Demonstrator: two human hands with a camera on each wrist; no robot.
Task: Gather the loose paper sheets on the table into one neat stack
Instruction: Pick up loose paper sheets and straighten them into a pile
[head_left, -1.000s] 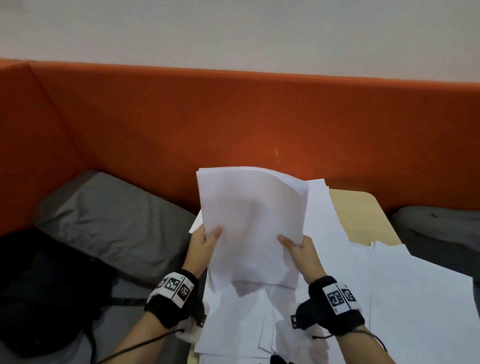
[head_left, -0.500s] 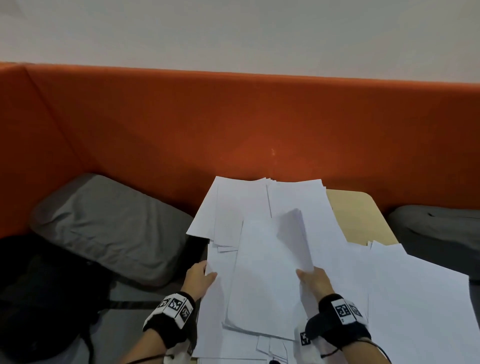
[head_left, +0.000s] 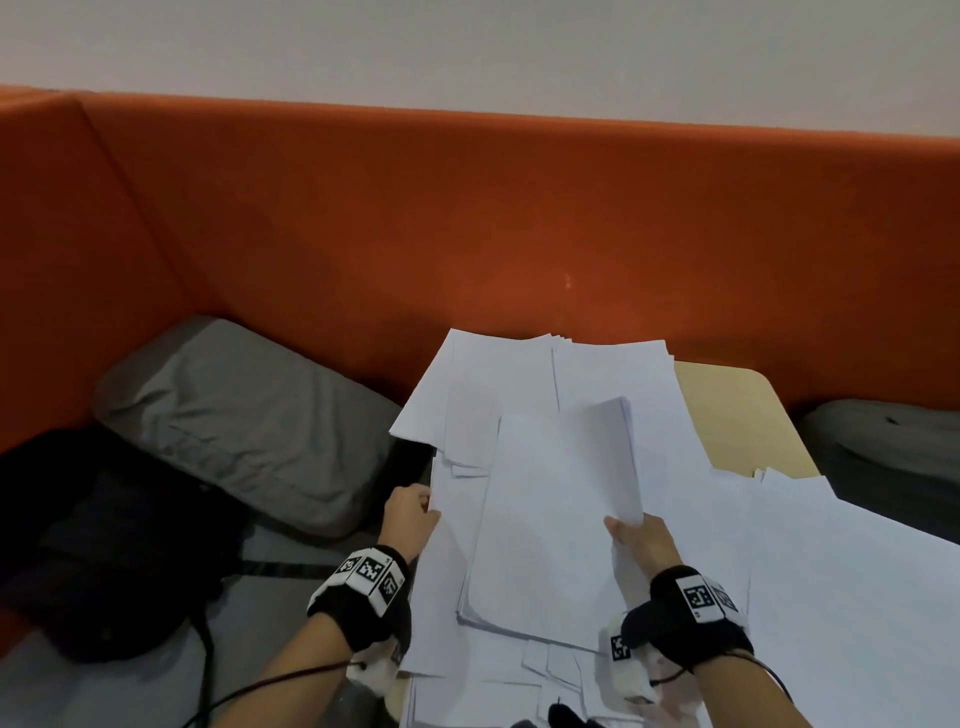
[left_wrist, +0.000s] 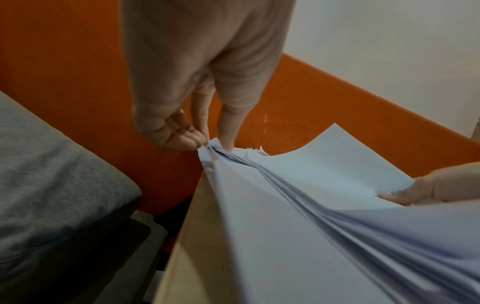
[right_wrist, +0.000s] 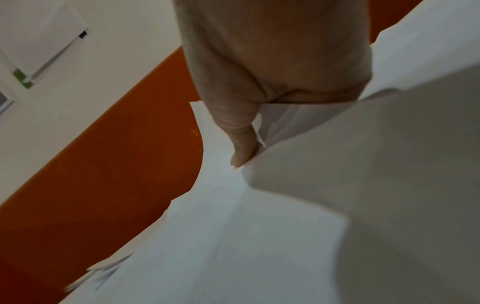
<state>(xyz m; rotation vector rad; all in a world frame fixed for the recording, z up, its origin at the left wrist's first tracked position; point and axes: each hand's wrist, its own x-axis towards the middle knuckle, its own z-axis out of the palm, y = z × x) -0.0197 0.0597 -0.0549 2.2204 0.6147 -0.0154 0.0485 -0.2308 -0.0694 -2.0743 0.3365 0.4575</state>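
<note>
Right hand (head_left: 644, 540) has its grip on the near right edge of a thick bundle of white paper sheets (head_left: 550, 525), thumb on top, that edge curling upward. The bundle lies across the loose white sheets (head_left: 831, 597) spread over the pale wooden bench (head_left: 737, 415). Left hand (head_left: 410, 514) is at the pile's left edge, thumb and fingertips (left_wrist: 192, 139) pinching a fan of sheet corners. Grey cushion (head_left: 244, 415) sits left, against the orange padded backrest (head_left: 467, 218).
</note>
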